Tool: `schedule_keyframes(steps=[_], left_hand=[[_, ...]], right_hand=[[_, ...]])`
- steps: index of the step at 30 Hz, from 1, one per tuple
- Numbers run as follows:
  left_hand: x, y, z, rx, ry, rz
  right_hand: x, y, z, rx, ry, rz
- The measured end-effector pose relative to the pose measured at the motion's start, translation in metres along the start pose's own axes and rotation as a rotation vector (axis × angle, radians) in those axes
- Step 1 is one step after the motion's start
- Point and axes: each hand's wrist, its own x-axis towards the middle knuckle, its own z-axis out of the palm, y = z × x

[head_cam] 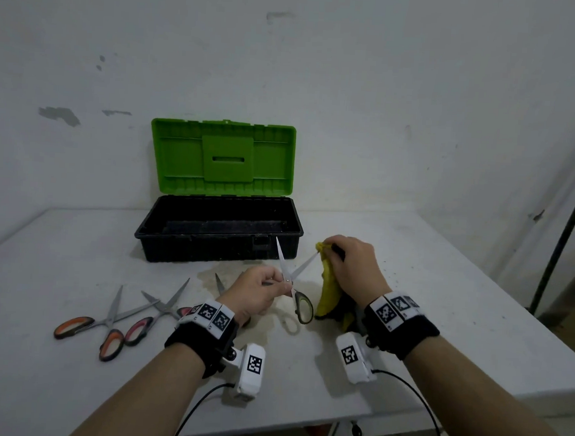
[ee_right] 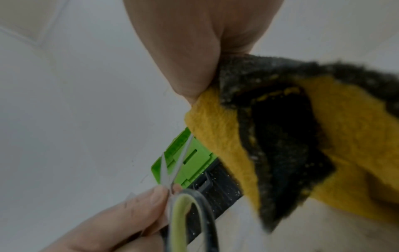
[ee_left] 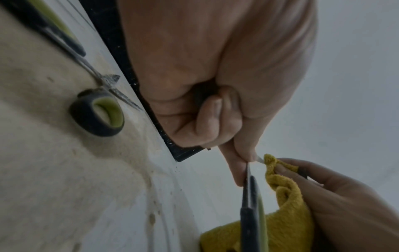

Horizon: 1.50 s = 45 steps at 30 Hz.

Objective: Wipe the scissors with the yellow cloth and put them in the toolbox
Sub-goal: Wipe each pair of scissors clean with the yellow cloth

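scissors (head_cam: 291, 278) up off the table (head_cam: 441, 309), blades spread wide, pinched at the middle by left hand (head_cam: 255, 294). yellow cloth (head_cam: 329, 286) squeezed in right hand (head_cam: 355, 266), rubbing one blade tip — could poke through and cut. toolbox (head_cam: 218, 244) open behind.
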Motion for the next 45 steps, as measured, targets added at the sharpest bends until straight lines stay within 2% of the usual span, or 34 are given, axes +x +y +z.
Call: schedule_keyframes(steps=[2,5,8,13,17,20,26,32,35,37,40,45], left_hand=[[0.002,0.001,0.000,0.020,0.004,-0.011],[0.004,0.002,0.001,0.047,-0.007,-0.020],[0.003,0.003,0.002,0.090,-0.017,-0.014],[-0.001,0.001,-0.004,0.073,-0.025,-0.017],[-0.003,0.008,-0.005,0.005,-0.059,-0.115],[0.000,0.009,-0.006,-0.019,-0.039,-0.168],[0.000,0.007,-0.005,-0.024,0.069,-0.084],[-0.001,0.005,-0.008,-0.016,0.216,0.007],[0.001,0.005,-0.005,-0.143,0.280,0.008],[0.000,0.007,-0.002,-0.285,0.250,-0.015],[-0.004,0.009,0.002,-0.343,0.167,-0.023],[-0.005,0.011,0.002,-0.436,0.182,-0.064]], right_hand=[[-0.001,-0.007,-0.004,0.017,-0.015,-0.025],[-0.013,-0.024,0.002,0.012,-0.186,-0.110],[-0.017,-0.025,0.010,-0.031,-0.284,-0.082],[-0.005,-0.015,0.001,-0.021,-0.137,0.080],[-0.006,-0.018,-0.008,0.018,-0.106,0.039],[-0.009,-0.022,-0.008,0.027,-0.144,-0.008],[-0.012,-0.021,0.000,0.028,-0.210,0.002],[-0.013,-0.022,0.001,0.014,-0.211,0.030],[-0.014,-0.025,0.000,0.018,-0.194,0.043],[-0.014,-0.026,0.001,0.025,-0.180,0.043],[-0.014,-0.027,0.002,0.031,-0.166,0.044],[-0.016,-0.027,0.004,0.045,-0.162,0.042]])
